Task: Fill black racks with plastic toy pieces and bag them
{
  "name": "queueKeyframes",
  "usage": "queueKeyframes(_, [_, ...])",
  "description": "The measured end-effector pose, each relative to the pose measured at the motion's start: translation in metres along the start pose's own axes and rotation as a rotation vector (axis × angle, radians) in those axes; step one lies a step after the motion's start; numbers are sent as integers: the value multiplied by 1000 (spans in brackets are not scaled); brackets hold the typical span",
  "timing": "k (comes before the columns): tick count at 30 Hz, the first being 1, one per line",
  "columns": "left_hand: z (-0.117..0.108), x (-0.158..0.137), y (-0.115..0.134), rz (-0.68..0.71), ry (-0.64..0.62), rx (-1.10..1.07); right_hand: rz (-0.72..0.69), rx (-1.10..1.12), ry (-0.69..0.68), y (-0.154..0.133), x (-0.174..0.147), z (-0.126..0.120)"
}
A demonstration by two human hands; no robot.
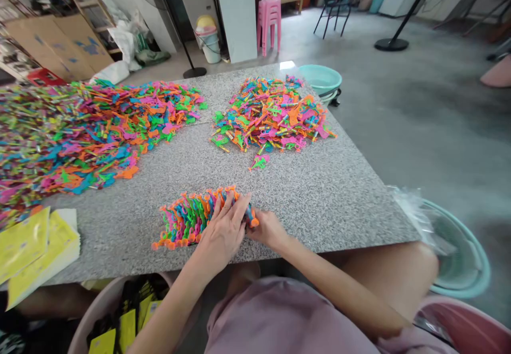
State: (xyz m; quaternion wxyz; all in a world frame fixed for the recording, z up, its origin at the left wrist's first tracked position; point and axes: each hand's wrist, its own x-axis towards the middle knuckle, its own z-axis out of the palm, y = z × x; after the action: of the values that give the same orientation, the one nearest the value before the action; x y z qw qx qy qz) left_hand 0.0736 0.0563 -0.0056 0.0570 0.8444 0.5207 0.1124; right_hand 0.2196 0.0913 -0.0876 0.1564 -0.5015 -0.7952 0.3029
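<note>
A tight row of small plastic pieces (186, 218) in pink, green, blue and orange, with orange round ends along both sides, lies on the speckled stone tabletop (319, 199). My left hand (225, 231) rests over the right part of this row, its fingers stretched out across the pieces. At the row's right end, my right hand (267, 229) is closed around a blue and orange plastic piece (252, 216). Its fingertips are partly hidden behind that piece and my left hand.
Beyond the row sits a heap of colourful plastic toy pieces (275, 114); a larger heap (99, 130) spreads leftward. Yellow printed cards (40, 242) lie at the left edge. Below are a tub of yellow packets (128, 327) and a green basin (459, 258) at right.
</note>
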Motion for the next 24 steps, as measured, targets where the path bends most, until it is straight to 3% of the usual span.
queueKeyframes(4, [-7,0,-1,45,-49,-10,-127,-81,-128,-7,7,-5])
queueKeyframes(8, [0,-2,-10,59,-3,46,-274,-49,-301,11,34,-41])
queueKeyframes(10, [9,-3,-14,80,28,96,-246,-175,-174,28,65,-69])
queueKeyframes(12, [17,-4,-18,94,58,145,-152,-409,56,44,104,-93])
queueKeyframes(13, [20,-4,-19,98,74,165,-154,-512,90,49,124,-102])
queueKeyframes(17, [25,-6,-19,79,97,224,-324,-655,-55,62,179,-117])
queueKeyframes(20, [20,-7,-17,49,62,216,-354,-514,-26,70,173,-108])
queueKeyframes(24, [14,-9,-17,57,34,185,-216,0,42,69,115,-69])
